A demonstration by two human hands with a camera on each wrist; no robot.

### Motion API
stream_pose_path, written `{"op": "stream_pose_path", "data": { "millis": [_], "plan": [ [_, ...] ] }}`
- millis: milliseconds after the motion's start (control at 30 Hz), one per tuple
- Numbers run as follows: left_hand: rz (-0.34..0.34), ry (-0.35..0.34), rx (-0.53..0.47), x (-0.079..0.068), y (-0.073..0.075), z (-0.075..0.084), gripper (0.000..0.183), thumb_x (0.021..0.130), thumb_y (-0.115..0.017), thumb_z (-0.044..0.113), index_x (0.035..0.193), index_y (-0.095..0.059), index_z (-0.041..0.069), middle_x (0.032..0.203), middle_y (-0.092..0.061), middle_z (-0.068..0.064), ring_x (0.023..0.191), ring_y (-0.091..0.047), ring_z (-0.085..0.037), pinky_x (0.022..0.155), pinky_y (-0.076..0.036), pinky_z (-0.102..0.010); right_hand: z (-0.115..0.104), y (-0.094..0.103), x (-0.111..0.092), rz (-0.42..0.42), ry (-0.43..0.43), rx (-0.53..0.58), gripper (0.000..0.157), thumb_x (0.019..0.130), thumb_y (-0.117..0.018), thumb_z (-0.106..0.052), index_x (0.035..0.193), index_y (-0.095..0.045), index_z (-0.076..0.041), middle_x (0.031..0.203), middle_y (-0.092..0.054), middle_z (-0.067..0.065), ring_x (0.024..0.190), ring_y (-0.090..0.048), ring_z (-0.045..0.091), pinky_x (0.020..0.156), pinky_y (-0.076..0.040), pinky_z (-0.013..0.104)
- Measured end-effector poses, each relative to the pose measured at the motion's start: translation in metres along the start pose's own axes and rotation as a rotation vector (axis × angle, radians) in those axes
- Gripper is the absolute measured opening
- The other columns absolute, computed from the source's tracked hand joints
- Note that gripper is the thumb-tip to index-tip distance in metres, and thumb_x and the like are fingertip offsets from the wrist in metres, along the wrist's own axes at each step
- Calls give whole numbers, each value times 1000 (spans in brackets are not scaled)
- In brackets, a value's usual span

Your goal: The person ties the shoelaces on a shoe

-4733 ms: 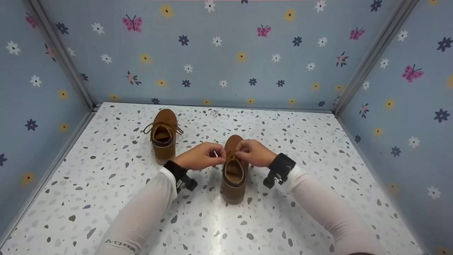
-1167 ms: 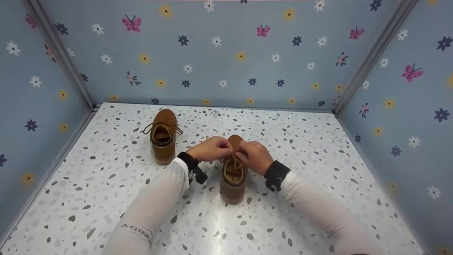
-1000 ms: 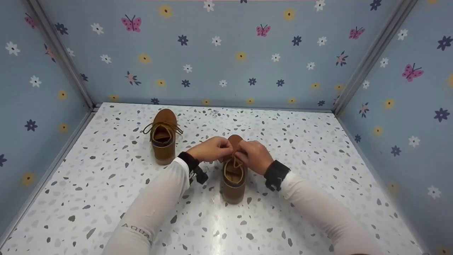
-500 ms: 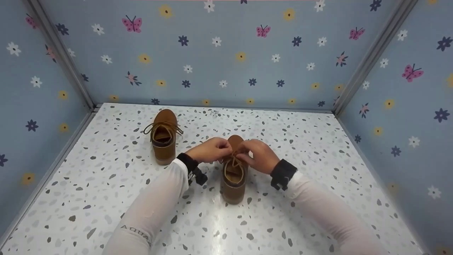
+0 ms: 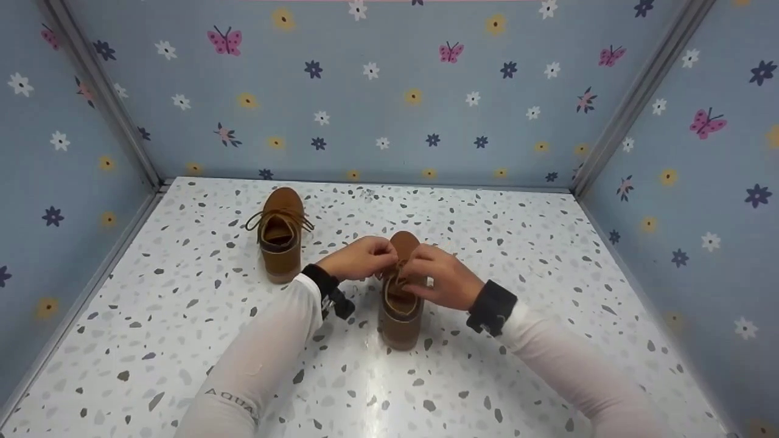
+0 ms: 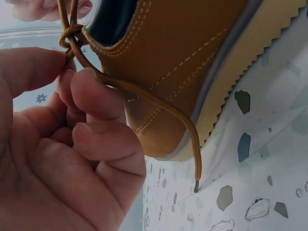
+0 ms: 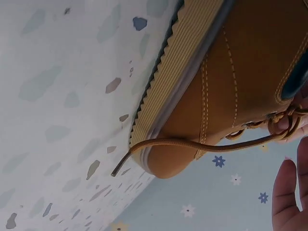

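A brown lace-up shoe [image 5: 401, 331] stands upright, toe away from me, on the speckled surface. My left hand [image 5: 359, 258] is at its left side; in the left wrist view its thumb and forefinger pinch the brown shoelace [image 6: 139, 89] just under a knot. From the right, my right hand [image 5: 443, 277] reaches over the shoe's opening, thumb and fingertips close together at the lace. Two lace strands rise from the knot towards that hand's fingertips [image 6: 48, 9]. Their exact grip is partly hidden. A loose lace end [image 7: 168, 142] hangs past the toe.
A matching brown shoe [image 5: 281, 255] with its lace tied in a bow stands farther back on the left. Blue flowered panels [image 5: 377, 109] wall the speckled white surface [image 5: 505, 377] at the back and both sides.
Since half a second ago my right hand has shifted slightly towards the shoe's heel, its thumb now lower over the opening. My left hand stays nearly still. Both shoes keep their places.
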State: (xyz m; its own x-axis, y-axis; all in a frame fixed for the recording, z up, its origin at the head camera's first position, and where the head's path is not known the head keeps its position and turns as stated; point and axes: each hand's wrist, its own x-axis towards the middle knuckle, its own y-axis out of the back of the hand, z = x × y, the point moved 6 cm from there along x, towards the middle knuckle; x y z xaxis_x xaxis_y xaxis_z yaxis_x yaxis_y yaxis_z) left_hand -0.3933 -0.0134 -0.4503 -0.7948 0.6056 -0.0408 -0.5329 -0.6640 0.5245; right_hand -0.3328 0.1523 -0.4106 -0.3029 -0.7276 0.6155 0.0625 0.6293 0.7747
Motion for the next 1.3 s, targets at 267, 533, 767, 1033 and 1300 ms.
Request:
{"op": "stream_pose_path", "data": {
  "millis": [267, 533, 767, 1033, 1300],
  "plan": [
    [37, 28, -16, -1, 3, -3, 19, 109, -51, 27, 107, -64, 12, 84, -57, 0, 69, -54, -16, 58, -44, -27, 11, 6, -4, 27, -82, 39, 17, 85, -78, 0, 87, -64, -9, 92, -60, 5, 82, -57, 14, 71, -51, 27],
    [73, 51, -2, -5, 6, -4, 21, 109, -51, 26, 111, -64, 10, 93, -59, -7, 75, -54, -15, 65, -47, -28, 38, 14, -17, 18, -370, 202, 15, 96, -75, -11, 86, -64, -10, 85, -60, 5, 81, -58, 11, 72, -53, 29],
    [81, 66, 3, -10, 9, -9, 23, 111, -49, 27, 110, -60, 7, 82, -51, 0, 71, -53, -15, 66, -50, -29, 50, 19, -27, 120, -527, 261, 14, 97, -72, -5, 84, -67, -8, 82, -65, 5, 75, -55, 6, 70, -47, 23],
    [121, 43, 3, -18, 10, -14, 26, 111, -48, 26, 110, -61, 3, 85, -53, -1, 73, -56, -17, 70, -48, -31, 57, 19, -38, 266, -734, 231, 15, 94, -69, 4, 79, -66, 3, 72, -61, 7, 68, -54, 3, 69, -43, 19],
    [252, 28, -183, -26, 9, -24, 18, 109, -53, 22, 106, -61, 7, 79, -54, 0, 71, -54, -17, 66, -46, -30, 63, 19, -50, 418, -853, 284, 16, 95, -72, -4, 79, -74, -3, 74, -68, 8, 60, -52, 6, 60, -41, 20]
  ]
}}
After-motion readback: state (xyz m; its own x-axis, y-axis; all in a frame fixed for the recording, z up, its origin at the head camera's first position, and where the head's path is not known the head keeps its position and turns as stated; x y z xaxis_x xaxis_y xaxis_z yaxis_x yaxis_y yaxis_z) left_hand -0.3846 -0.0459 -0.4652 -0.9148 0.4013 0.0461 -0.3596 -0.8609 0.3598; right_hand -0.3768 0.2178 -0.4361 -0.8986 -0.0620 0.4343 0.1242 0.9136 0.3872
